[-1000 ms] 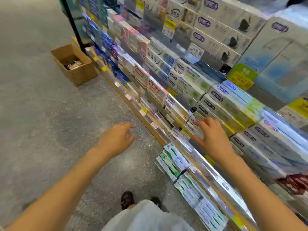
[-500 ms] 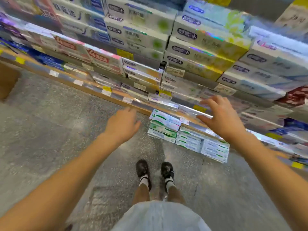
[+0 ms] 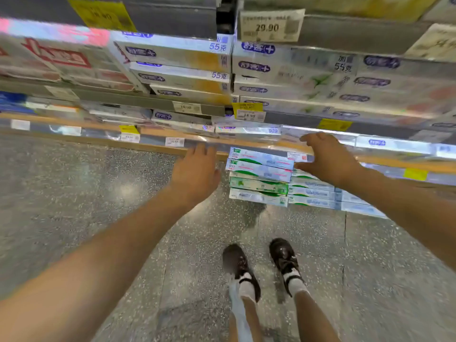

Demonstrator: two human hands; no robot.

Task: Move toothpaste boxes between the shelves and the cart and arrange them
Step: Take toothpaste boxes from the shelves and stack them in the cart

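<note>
Both hands, left hand [image 3: 195,172] and right hand [image 3: 329,160], are hovering spread and empty, flanking the toothpaste stack [image 3: 259,177] under the shelf edge [image 3: 158,149].

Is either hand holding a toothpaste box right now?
No, the left hand and right hand are both open and empty above the stacked boxes.

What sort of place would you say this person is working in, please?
Most likely a shop's toothpaste aisle. Long white toothpaste boxes with purple logos fill tiered shelves, a white price tag reading 29.90 hangs on the grey shelf edge, and green-and-white boxes sit stacked on the speckled stone floor.
</note>
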